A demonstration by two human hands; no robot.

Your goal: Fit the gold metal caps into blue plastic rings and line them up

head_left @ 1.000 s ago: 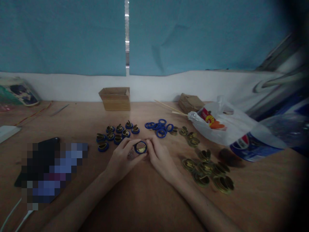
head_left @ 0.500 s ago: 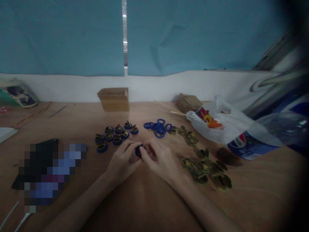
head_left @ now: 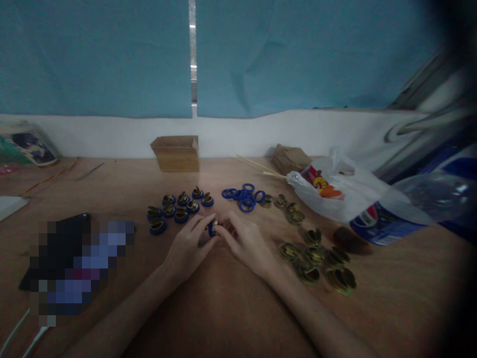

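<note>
Both of my hands meet over the middle of the table, pinching one small brass piece with a blue ring [head_left: 212, 228]. My left hand [head_left: 190, 242] grips its left side, and my right hand [head_left: 246, 242] has thumb and fingers on its right side. Fingers cover much of the piece. Left of them sit several brass pieces with blue rings around their bases [head_left: 181, 215]. Loose blue rings [head_left: 247, 205] lie in a pile beyond my hands. Several brass pieces without rings [head_left: 314, 256] are spread to the right of my right hand.
An open cardboard box [head_left: 178, 156] stands near the wall. At right are a plastic bag [head_left: 335, 204], a lying Pepsi bottle [head_left: 389, 223] and a crumpled brown paper packet [head_left: 290, 158]. A dark device [head_left: 59, 253], partly pixelated, lies at left with white cables.
The held piece has turned between my fingers, so its brass part now shows beside the blue ring. My hands stay in nearly the same place.
</note>
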